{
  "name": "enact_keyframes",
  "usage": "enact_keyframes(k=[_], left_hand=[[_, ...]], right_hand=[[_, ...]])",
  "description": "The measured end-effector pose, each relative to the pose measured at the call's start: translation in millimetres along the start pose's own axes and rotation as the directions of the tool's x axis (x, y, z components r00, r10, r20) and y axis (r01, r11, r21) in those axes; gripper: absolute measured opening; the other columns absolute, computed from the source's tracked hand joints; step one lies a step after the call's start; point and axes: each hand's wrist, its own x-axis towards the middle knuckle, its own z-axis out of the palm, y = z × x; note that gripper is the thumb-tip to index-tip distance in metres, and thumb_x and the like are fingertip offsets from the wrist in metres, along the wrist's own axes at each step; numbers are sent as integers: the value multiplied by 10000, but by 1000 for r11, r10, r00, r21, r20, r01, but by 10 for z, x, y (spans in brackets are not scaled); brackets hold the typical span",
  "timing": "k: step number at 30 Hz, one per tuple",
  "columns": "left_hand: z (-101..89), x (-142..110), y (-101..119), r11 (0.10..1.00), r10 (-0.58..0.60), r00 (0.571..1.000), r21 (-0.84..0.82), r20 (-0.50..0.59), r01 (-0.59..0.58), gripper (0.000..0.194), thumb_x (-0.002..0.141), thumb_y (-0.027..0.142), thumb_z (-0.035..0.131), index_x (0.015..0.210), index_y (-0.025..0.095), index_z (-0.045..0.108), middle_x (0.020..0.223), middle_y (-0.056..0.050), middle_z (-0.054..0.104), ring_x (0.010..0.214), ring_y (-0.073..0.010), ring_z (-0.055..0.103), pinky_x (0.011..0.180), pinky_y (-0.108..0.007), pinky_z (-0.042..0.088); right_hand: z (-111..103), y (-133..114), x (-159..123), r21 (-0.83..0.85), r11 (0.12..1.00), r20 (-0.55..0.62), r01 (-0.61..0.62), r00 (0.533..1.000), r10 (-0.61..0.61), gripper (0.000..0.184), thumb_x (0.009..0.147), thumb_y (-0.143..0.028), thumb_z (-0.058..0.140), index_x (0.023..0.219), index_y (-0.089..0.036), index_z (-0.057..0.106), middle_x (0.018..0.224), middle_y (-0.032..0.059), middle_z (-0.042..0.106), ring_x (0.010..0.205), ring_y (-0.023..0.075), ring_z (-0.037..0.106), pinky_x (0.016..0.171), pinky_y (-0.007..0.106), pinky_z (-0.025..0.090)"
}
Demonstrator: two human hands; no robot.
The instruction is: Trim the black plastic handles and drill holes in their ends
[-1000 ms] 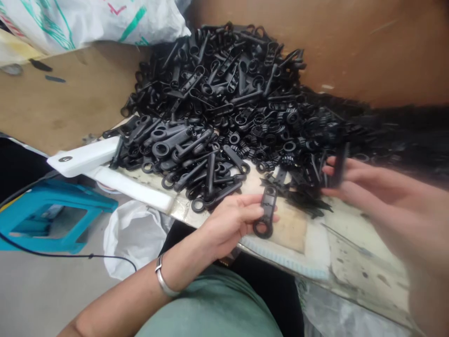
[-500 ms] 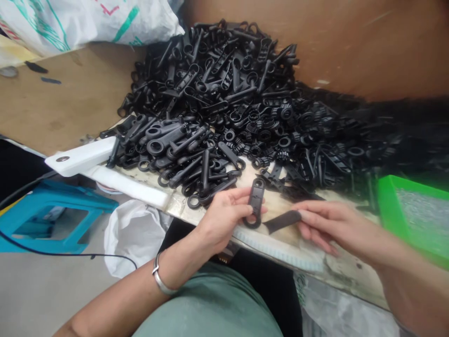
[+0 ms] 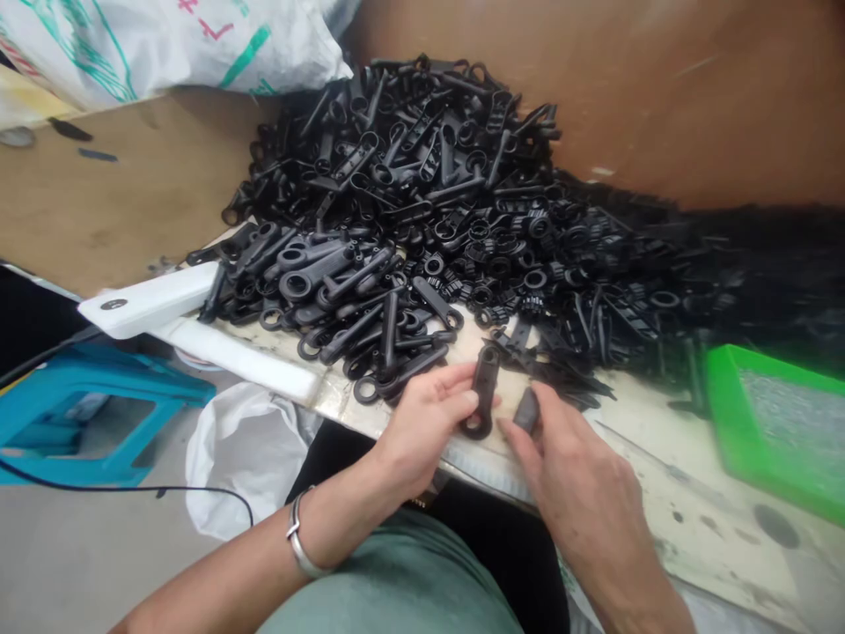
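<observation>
My left hand [image 3: 422, 418] is closed on a black plastic lever part [image 3: 485, 387], held upright with its ring end low and its hollow side facing me. Just to its right, my right hand [image 3: 581, 467] grips a flat black strip-like piece [image 3: 526, 410], partly hidden by the fingers. A small gap separates the two pieces. Beyond both hands lies a big pile of black plastic parts [image 3: 429, 176], with ringed levers on the left, small toothed rings in the middle and thin flat strips near the right hand.
A green tray [image 3: 726, 414] of small clear or metallic bits stands at the right. White plastic arms [image 3: 244, 357] lie at the table's left edge. Below are a blue stool [image 3: 191, 396] and an open white bag [image 3: 204, 467]. A printed sack [image 3: 165, 53] rests at upper left.
My right hand has moved left and turned, bringing its black strip upright beside the lever part. My left hand keeps its hold, nearly in place.
</observation>
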Motion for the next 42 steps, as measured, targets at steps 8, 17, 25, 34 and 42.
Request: enact_keyframes(k=[8, 17, 25, 34, 42], left_hand=[[-5, 2, -75, 999, 46, 998, -19, 49, -45, 425, 774, 76, 643, 1196, 89, 689, 1077, -140, 735, 983, -208, 672, 791, -255, 437], [-8, -3, -102, 987, 162, 968, -36, 191, -158, 424, 837, 41, 586, 1222, 170, 707, 1223, -101, 714, 1151, -224, 654, 1021, -323, 446], [-79, 1, -138, 984, 175, 946, -34, 274, -172, 465, 881, 47, 574, 1288, 250, 671, 1303, -53, 683, 1232, -185, 620, 1070, -281, 439], [-44, -14, -84, 981, 176, 942, 30, 285, -192, 491, 784, 18, 691, 1232, 220, 706, 1227, -63, 721, 1155, -190, 668, 1009, -257, 491], [-34, -11, -97, 958, 224, 916, 96, 331, -270, 508, 864, 1, 563, 1292, 254, 667, 1297, -29, 686, 1230, -172, 621, 1077, -263, 450]], right_hand=[[-233, 80, 10, 572, 805, 17, -156, 984, 179, 528, 934, -569, 576, 1331, -222, 593, 994, 57, 748, 723, 211, 728, 683, 335, 617], [-146, -175, 199, 447, 888, -229, 104, 973, 1, 290, 989, -299, 570, 1229, -149, 635, 1075, 85, 682, 702, 138, 665, 686, 268, 567], [-167, -159, 186, 457, 881, -250, 119, 968, -1, 271, 993, -269, 568, 1213, -139, 657, 1081, 76, 669, 730, 138, 657, 688, 263, 558], [-146, -106, 134, 472, 867, -269, 162, 963, -33, 285, 999, -240, 556, 1252, -157, 658, 1090, 71, 658, 918, 154, 672, 791, 229, 572], [-131, -111, 102, 516, 848, -285, 120, 958, 38, 254, 970, -213, 599, 1194, -126, 679, 1047, 70, 706, 828, 139, 698, 812, 234, 585]])
